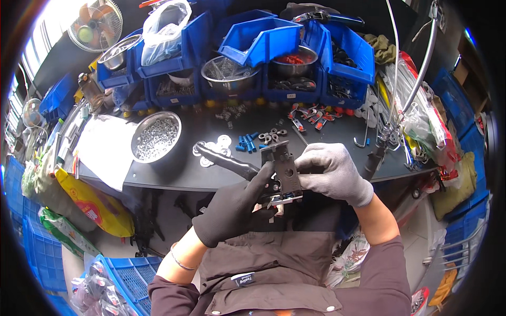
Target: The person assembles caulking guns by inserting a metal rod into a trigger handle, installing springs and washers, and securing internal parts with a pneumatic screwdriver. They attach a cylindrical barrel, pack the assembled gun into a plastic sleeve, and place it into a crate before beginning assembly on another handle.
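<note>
My left hand (232, 208), in a dark glove, is closed round a black metal bracket (288, 174) with holes, held above the near edge of the bench. A bent black handle (226, 160) reaches out left from behind that hand; whether it joins the bracket I cannot tell. At the bracket's right side my right hand (332, 171), in a pale grey glove, has its fingers pinched together; what lies in them is hidden. A thin coil spring (299, 136) shows just beyond its fingertips. Blue sleeves (246, 142), metal rings (271, 137) and white washers (221, 145) lie nearby.
A steel bowl of small metal parts (156, 137) stands left on the bench, beside a white sheet (105, 147). Red-and-silver clips (319, 117) lie farther back. Stacked blue bins (258, 39) line the back. A metal stand (387, 137) rises at the right.
</note>
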A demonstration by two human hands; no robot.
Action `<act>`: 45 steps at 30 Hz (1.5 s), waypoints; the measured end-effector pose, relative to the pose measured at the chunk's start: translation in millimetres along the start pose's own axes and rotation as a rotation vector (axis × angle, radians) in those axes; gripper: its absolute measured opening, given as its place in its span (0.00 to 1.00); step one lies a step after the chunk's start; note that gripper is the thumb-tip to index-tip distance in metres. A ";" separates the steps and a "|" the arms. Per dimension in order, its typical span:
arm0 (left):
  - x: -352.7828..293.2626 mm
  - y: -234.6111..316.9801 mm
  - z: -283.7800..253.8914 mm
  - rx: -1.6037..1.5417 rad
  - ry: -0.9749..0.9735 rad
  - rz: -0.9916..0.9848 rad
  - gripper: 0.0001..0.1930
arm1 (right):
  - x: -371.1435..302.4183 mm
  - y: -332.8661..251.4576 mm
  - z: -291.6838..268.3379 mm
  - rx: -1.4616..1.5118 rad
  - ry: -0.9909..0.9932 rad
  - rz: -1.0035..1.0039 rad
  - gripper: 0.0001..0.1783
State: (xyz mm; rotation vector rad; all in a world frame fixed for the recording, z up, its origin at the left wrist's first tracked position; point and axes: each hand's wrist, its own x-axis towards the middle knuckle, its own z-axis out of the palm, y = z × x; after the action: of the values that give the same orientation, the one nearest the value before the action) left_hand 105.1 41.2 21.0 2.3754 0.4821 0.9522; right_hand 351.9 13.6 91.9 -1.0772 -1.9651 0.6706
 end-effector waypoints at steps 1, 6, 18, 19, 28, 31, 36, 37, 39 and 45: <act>0.5 0.3 1.9 0.001 -0.008 0.020 0.54 | -1.1 -1.0 -2.2 0.000 0.000 0.004 0.12; 3.7 7.2 -1.5 -0.039 -0.094 -0.040 0.51 | -4.0 1.8 -8.3 0.058 -0.100 0.034 0.12; -14.8 -6.9 -24.0 -0.572 0.317 -0.417 0.41 | -9.9 91.8 40.5 -0.234 -0.143 0.017 0.11; -18.1 -11.7 -21.7 -0.543 0.339 -0.417 0.40 | -10.2 99.4 52.3 -0.279 -0.208 -0.002 0.11; -16.9 -18.1 5.8 -0.546 0.295 -0.366 0.37 | 15.3 162.4 56.3 -0.772 0.147 0.109 0.11; -17.8 -50.3 22.6 -0.061 0.271 -0.381 0.37 | -19.9 191.9 -1.5 -0.918 0.572 0.322 0.18; -7.8 -83.0 56.1 0.384 0.335 -0.165 0.37 | -60.2 219.6 -48.6 -1.241 0.502 0.852 0.24; -7.7 -86.6 60.2 0.408 0.307 -0.212 0.37 | -62.2 221.5 -48.9 -1.267 0.490 0.916 0.23; -6.9 -92.9 62.5 0.358 0.313 -0.268 0.39 | -68.0 224.3 -59.0 -1.226 0.486 0.931 0.22; -11.6 -92.0 59.8 0.332 0.252 -0.349 0.40 | -103.6 187.8 -41.1 -0.372 0.939 0.647 0.16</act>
State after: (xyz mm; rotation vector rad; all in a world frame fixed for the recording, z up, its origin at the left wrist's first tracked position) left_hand 128.3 88.1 -76.2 2.3443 1.1900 1.0743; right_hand 505.1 21.6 -63.4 -1.8558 -0.9228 0.0337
